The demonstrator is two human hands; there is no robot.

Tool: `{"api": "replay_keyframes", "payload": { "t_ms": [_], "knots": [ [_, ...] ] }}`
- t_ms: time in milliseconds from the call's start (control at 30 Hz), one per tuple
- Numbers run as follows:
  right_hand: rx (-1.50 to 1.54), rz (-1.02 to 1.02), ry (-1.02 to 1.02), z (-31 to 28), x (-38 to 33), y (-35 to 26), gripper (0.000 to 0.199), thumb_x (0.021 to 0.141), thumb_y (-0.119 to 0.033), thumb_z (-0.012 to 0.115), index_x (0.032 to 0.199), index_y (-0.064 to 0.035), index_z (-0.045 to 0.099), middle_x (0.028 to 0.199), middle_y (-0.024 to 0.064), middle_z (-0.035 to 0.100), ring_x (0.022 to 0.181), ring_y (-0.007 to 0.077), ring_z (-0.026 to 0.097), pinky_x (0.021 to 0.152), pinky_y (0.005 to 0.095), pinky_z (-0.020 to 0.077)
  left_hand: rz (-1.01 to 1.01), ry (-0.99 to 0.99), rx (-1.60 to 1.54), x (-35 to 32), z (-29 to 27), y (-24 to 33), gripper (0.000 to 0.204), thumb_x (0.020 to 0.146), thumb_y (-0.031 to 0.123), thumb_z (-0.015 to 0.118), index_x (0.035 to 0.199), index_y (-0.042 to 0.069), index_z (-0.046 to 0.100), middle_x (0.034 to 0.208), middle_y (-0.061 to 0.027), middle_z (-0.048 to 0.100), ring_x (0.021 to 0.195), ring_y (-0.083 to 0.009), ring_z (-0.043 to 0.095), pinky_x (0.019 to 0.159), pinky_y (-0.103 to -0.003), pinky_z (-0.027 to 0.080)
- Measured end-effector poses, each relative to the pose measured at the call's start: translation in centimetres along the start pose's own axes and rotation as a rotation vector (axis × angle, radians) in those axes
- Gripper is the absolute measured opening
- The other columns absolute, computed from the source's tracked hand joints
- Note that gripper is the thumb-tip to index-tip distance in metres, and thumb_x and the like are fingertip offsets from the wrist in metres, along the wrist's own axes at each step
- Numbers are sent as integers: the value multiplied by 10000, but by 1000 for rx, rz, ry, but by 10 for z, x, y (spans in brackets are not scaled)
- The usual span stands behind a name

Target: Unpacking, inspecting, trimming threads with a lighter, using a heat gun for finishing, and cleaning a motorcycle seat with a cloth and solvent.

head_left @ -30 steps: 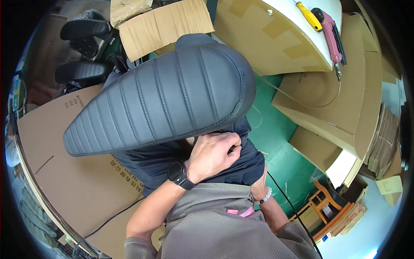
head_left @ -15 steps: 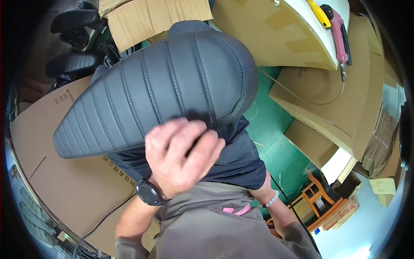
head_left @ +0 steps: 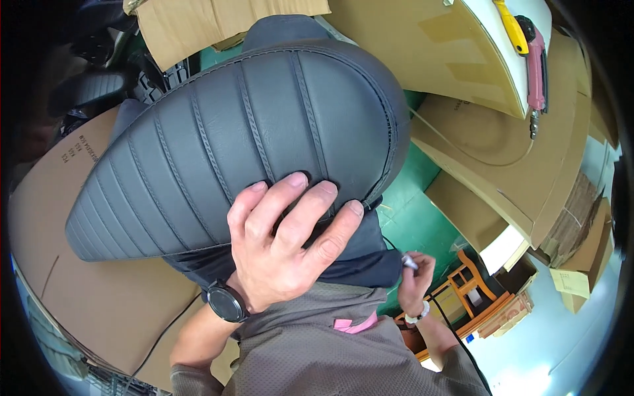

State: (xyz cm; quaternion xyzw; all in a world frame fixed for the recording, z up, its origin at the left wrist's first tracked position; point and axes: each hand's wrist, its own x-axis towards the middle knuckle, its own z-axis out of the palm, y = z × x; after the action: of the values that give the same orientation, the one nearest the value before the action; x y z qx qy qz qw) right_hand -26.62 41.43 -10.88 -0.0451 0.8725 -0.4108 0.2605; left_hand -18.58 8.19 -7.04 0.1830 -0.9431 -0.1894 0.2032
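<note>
Left grip (head_left: 281, 254): back of hand up, fingers spread, fingertips resting on a cover. Just changed: the hand has come down there. Whether the palm bears on the edge is hidden.

Motorcycle seat (head_left: 198, 145), one, black, cross-ribbed and stitched: directly under and ahead of the left fingertips, ribbed side up, broad rounded end to the grip's right, narrow end to its far left. Judged meaning: the seat is being steadied by the left grip while the right handles a smaller item.

Right grip (head_left: 415, 280): fingers closed on a small pale object (head_left: 409, 262), kind unclear; well apart from the left grip, beside the dark trousers (head_left: 356, 270).

Differences: half a second ago the left grip was a blur above the seat's near edge; a second ago its fingers were curled at that edge. The right grip's fingers, formerly hidden beside the thigh, now show. The whole view has shifted, so any movement of the seat is uncertain.

Worn items: black wristwatch (head_left: 226, 302), behind the left grip; pale bead bracelet (head_left: 417, 314), behind the right.

Outward: brown cardboard sheet (head_left: 112, 310), left of the left grip. Orange chair (head_left: 470, 280), just right of the right grip. Green floor (head_left: 422, 218), ahead of the right grip. Open carton (head_left: 522, 178), beyond that floor to the right. Farther ahead and right: pink air tool (head_left: 537, 79) with hose coupling, and yellow handle (head_left: 512, 26) beside it.
</note>
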Motion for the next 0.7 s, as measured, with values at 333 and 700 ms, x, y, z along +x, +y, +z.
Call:
{"api": "replay_keyframes", "payload": {
  "t_ms": [333,700],
  "knots": [
    [338,-34,-36,60,72,-124,128,938,-24,532,1055,-30,482,812,58,562,646,114,495,620,251,431,-76,-33,-40,4,5,4,351,648,134,756,964,287,753,1100,-42,599,1076,-286,506,960,-490,380],
    [130,-372,-395,92,100,-198,165,840,45,666,965,-11,575,839,50,620,670,88,527,594,232,419,-39,-44,8,2,7,2,282,704,210,759,971,297,742,1175,-44,553,1117,-292,490,990,-512,370]
  ]
}}
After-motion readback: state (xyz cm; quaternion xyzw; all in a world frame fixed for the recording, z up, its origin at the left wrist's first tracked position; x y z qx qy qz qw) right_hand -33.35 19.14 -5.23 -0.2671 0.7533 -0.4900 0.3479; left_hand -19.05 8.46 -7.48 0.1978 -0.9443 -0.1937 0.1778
